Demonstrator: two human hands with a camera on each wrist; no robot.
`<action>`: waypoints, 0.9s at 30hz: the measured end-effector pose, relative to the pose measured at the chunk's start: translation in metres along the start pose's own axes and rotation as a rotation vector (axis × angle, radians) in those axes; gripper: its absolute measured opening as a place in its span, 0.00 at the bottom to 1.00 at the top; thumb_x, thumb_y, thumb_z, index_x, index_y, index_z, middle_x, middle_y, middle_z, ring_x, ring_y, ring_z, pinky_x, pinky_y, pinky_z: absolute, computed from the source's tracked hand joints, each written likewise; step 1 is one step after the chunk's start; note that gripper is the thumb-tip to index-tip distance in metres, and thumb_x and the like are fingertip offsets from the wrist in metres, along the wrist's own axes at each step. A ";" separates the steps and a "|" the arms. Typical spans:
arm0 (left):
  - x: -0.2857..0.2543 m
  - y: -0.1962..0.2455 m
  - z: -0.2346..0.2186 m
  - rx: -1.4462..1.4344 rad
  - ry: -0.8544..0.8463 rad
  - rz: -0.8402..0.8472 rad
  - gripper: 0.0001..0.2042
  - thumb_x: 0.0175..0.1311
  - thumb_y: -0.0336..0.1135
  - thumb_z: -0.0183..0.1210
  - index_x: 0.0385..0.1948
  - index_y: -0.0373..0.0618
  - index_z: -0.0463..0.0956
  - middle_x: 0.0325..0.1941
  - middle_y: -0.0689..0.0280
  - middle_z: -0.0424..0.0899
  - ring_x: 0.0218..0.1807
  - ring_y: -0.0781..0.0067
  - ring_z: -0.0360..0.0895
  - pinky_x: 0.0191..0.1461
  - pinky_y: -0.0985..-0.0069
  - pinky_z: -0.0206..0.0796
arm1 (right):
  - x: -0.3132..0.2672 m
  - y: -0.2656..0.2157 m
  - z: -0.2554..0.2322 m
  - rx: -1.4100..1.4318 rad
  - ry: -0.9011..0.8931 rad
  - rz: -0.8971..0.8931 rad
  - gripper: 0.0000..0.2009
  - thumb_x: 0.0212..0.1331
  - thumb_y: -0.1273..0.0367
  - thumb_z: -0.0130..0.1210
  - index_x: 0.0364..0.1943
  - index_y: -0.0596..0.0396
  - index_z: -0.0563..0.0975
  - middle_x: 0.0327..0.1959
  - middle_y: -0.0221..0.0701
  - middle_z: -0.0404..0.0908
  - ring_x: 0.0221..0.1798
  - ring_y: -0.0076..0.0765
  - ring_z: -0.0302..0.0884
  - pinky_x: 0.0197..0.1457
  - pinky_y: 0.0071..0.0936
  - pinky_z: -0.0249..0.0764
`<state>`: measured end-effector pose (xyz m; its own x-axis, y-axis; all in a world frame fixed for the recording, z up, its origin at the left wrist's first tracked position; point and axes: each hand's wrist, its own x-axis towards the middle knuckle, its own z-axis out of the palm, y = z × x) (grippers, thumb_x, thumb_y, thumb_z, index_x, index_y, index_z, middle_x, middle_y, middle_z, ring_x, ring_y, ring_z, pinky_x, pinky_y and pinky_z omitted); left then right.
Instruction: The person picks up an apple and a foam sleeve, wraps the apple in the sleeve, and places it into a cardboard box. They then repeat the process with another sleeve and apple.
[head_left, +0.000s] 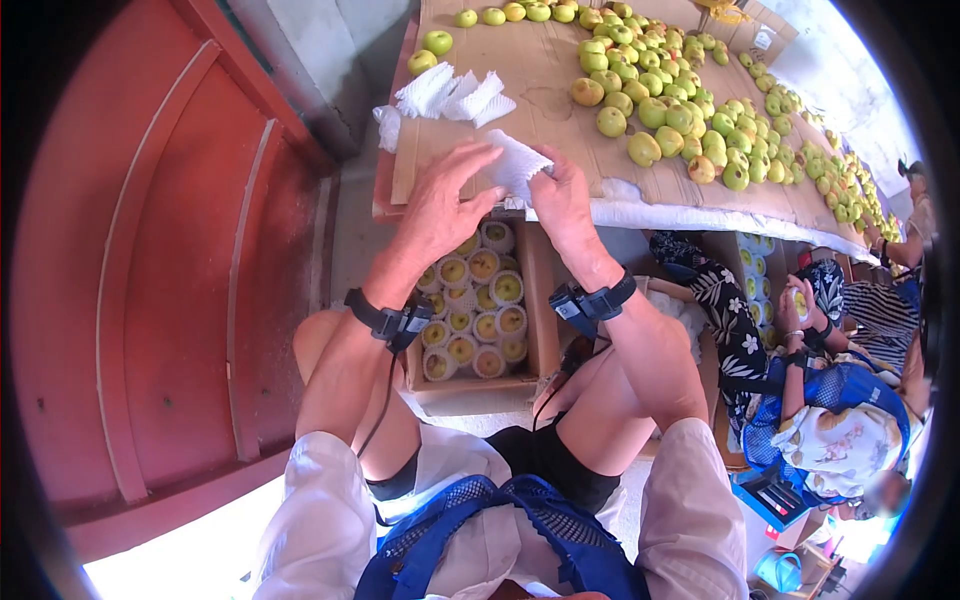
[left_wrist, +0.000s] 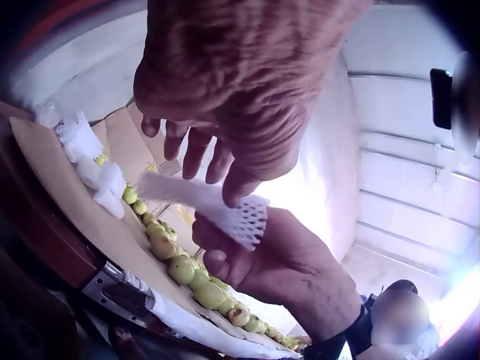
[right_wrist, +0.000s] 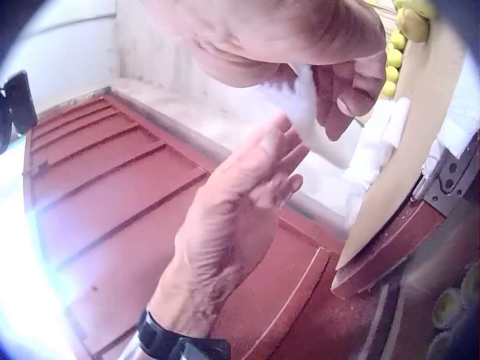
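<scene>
A white foam net sleeve (head_left: 515,165), flattened, is held over the near edge of the cardboard-covered table. My right hand (head_left: 565,205) pinches its right end between thumb and fingers. On the other side my left hand (head_left: 445,195) has its fingers extended and spread, with fingertips right at the sleeve. In the left wrist view, the left thumb overlaps the sleeve's netted end (left_wrist: 244,221). The sleeve looks blurred between both hands in the right wrist view. More white foam sleeves (head_left: 455,95) lie in a loose pile on the table beyond the left hand.
Many green-yellow apples (head_left: 650,110) cover the cardboard (head_left: 540,95) to the right. Below the table edge, between the knees, stands a carton (head_left: 542,330) of apples in foam nets. A red panelled door (head_left: 180,250) is at left. Another person (head_left: 840,430) sits at right, holding an apple.
</scene>
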<state>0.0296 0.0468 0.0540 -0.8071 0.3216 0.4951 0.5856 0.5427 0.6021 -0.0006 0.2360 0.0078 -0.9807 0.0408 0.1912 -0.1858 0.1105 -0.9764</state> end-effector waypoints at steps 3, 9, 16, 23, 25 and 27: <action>0.005 0.010 0.000 -0.189 -0.085 -0.205 0.26 0.67 0.35 0.64 0.67 0.44 0.71 0.67 0.58 0.76 0.73 0.66 0.68 0.71 0.66 0.66 | -0.005 -0.031 0.000 -0.187 0.026 -0.034 0.14 0.62 0.74 0.53 0.51 0.65 0.78 0.39 0.48 0.86 0.44 0.51 0.86 0.52 0.38 0.79; 0.013 0.015 0.006 -0.671 -0.094 -0.353 0.28 0.71 0.38 0.61 0.69 0.38 0.66 0.67 0.58 0.74 0.68 0.71 0.71 0.65 0.70 0.72 | -0.007 -0.048 0.009 -0.258 0.060 -0.144 0.13 0.62 0.72 0.58 0.50 0.60 0.79 0.43 0.48 0.84 0.46 0.53 0.84 0.51 0.41 0.78; 0.019 0.012 0.004 -0.666 0.063 -0.399 0.20 0.70 0.26 0.54 0.63 0.37 0.72 0.62 0.62 0.78 0.65 0.74 0.73 0.67 0.74 0.67 | -0.014 -0.060 0.015 -0.342 0.048 -0.255 0.15 0.57 0.78 0.55 0.49 0.57 0.78 0.45 0.45 0.80 0.47 0.54 0.81 0.51 0.42 0.76; 0.021 0.003 0.014 -0.950 0.237 -0.514 0.20 0.64 0.17 0.50 0.58 0.36 0.77 0.56 0.63 0.82 0.56 0.77 0.78 0.61 0.79 0.70 | -0.015 -0.062 0.020 -0.313 0.066 -0.272 0.17 0.54 0.81 0.53 0.49 0.57 0.78 0.44 0.44 0.77 0.48 0.56 0.78 0.52 0.42 0.74; 0.022 0.003 0.013 -1.040 0.257 -0.549 0.20 0.64 0.17 0.50 0.57 0.36 0.78 0.54 0.64 0.83 0.54 0.78 0.79 0.59 0.80 0.71 | -0.015 -0.061 0.022 -0.306 0.076 -0.292 0.19 0.53 0.84 0.54 0.50 0.58 0.77 0.44 0.42 0.77 0.47 0.49 0.78 0.51 0.36 0.75; 0.023 0.003 0.011 -1.104 0.265 -0.595 0.19 0.64 0.17 0.50 0.56 0.36 0.79 0.52 0.64 0.84 0.52 0.79 0.80 0.57 0.80 0.72 | -0.016 -0.061 0.023 -0.285 0.075 -0.312 0.18 0.53 0.85 0.54 0.49 0.58 0.77 0.44 0.42 0.77 0.47 0.48 0.79 0.51 0.35 0.75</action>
<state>0.0119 0.0641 0.0603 -0.9998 0.0196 0.0045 -0.0042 -0.4202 0.9074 0.0253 0.2056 0.0623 -0.8712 0.0333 0.4898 -0.4378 0.3989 -0.8057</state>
